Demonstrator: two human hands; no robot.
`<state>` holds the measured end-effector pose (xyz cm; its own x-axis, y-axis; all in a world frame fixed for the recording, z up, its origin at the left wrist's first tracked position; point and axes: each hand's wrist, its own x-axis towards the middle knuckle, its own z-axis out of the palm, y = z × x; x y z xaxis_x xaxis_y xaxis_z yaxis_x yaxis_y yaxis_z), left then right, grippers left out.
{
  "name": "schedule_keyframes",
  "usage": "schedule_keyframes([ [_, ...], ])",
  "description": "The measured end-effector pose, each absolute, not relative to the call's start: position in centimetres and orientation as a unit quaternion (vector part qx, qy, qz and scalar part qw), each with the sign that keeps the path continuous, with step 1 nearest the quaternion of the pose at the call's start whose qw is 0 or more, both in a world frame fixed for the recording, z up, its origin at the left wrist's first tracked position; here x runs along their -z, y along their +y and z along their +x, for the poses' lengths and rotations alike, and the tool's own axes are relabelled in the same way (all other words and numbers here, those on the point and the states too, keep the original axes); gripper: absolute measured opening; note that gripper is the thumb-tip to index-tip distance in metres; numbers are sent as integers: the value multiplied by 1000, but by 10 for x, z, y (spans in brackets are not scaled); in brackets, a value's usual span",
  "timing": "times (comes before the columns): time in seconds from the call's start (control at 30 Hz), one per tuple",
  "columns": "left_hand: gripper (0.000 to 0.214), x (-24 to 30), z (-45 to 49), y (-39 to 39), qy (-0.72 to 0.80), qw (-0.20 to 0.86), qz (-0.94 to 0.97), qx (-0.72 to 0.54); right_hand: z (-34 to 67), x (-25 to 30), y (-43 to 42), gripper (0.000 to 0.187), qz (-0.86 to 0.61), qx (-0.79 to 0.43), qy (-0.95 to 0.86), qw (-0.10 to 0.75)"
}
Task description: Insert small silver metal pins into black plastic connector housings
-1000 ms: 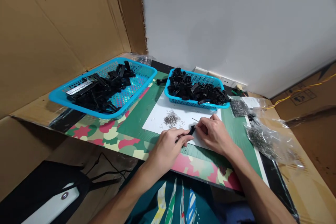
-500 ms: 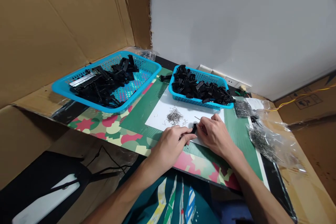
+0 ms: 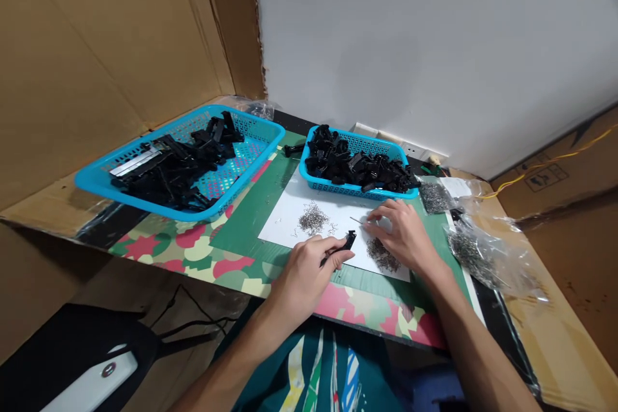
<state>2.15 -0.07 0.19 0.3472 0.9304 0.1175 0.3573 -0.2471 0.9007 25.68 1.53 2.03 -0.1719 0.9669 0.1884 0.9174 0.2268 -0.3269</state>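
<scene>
We see the small black plastic clip (image 3: 348, 241) pinched between the thumb and fingertips of our left hand (image 3: 309, 264). It sits over the near edge of the smooth white paper sheet (image 3: 284, 222). Half a second ago both hands met on it. Now our right hand (image 3: 405, 235) has drawn off to the right, fingers loosely spread and tips down by a tangled heap of fine wire springs (image 3: 383, 257). A second heap (image 3: 313, 217) lies farther left. Beyond, the perforated blue plastic basket (image 3: 357, 190) borders the sheet's far edge, and open green mat (image 3: 246, 219) lies to the left.
</scene>
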Motion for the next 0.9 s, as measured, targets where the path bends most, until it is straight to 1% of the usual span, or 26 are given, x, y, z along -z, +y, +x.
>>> schedule_keyframes([
  [0.13, 15, 1, 20, 0, 446, 409, 718, -344, 254, -20, 17, 8, -621, -65, -769, 138],
  [0.23, 16, 0, 20, -1, 450, 421, 712, -337, 254, -18, 16, 11, -620, -60, -774, 114],
  [0.33, 17, -2, 21, -2, 461, 428, 706, -325, 257, -15, 14, 13, -619, -44, -775, 119],
  [0.4, 17, -2, 21, -3, 467, 429, 705, -319, 259, -15, 12, 13, -630, -59, -760, 148],
  [0.5, 17, -1, 21, -3, 461, 435, 705, -319, 260, -20, 10, 14, -642, -121, -727, 212],
  [0.67, 15, 0, 23, -2, 450, 433, 706, -334, 258, -31, 7, 25, -609, -211, -689, 332],
  [0.77, 14, -1, 23, -2, 453, 442, 702, -328, 254, -33, 4, 18, -572, -278, -659, 402],
  [0.8, 14, -1, 24, -2, 451, 445, 700, -328, 252, -33, 4, 19, -563, -294, -650, 417],
  [0.9, 13, -1, 24, -2, 440, 452, 699, -336, 245, -29, 5, 32, -552, -324, -625, 447],
])
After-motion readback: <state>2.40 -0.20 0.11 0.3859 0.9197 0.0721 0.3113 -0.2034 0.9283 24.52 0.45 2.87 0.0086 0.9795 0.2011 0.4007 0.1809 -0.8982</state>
